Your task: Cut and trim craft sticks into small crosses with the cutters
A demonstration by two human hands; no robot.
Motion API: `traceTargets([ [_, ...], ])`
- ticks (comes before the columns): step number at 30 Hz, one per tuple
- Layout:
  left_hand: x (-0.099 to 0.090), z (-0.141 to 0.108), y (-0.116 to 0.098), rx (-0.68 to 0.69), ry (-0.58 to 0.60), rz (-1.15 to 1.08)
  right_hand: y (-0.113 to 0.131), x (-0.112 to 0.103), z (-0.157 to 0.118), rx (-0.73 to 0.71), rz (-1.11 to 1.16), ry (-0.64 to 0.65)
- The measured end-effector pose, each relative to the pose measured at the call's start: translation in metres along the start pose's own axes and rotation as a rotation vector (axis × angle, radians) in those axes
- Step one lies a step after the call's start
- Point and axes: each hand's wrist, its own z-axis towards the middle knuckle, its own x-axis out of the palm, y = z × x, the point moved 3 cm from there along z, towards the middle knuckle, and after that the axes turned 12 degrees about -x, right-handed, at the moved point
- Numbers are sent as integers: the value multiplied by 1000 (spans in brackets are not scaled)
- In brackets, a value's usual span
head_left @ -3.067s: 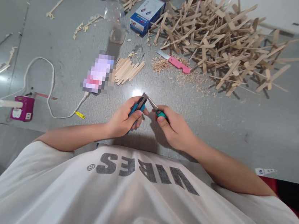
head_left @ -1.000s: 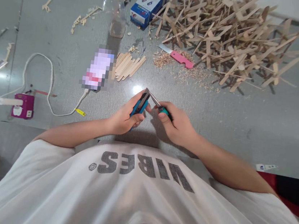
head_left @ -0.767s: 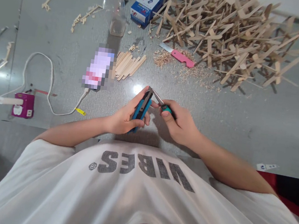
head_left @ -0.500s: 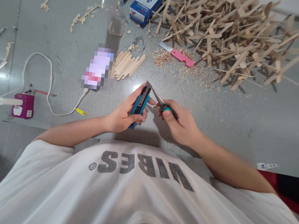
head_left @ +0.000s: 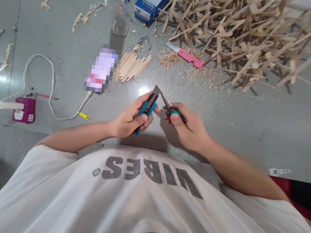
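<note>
My left hand [head_left: 132,118] is wrapped round a blue and black utility knife [head_left: 146,108], its blade pointing up and away from me. In my right hand [head_left: 189,128] is a pair of pliers [head_left: 170,107] with long, thin metal jaws and teal-black handles. The tip of the jaws is at the knife's blade; whether they touch is too small to tell. Beyond my hands lie a row of flat wooden sticks [head_left: 133,67] and a pink-handled knife [head_left: 190,58] among wood shavings [head_left: 169,59].
A large heap of crossed wooden sticks [head_left: 239,36] spreads over the far right. Further back are a blue box [head_left: 153,2] and a clear plastic bottle [head_left: 120,25]. A phone [head_left: 101,70] on a white cable [head_left: 52,92] and a purple adapter [head_left: 24,110] lie to the left.
More of the knife's blade shows above its body, and my left thumb has moved slightly up the knife. The pliers' tip has shifted slightly and stays close to the blade.
</note>
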Motion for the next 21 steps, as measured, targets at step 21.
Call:
traceTargets([
  [21,5,-3,2,-87,-21,-49,-1,7,-1,-3,32,43],
])
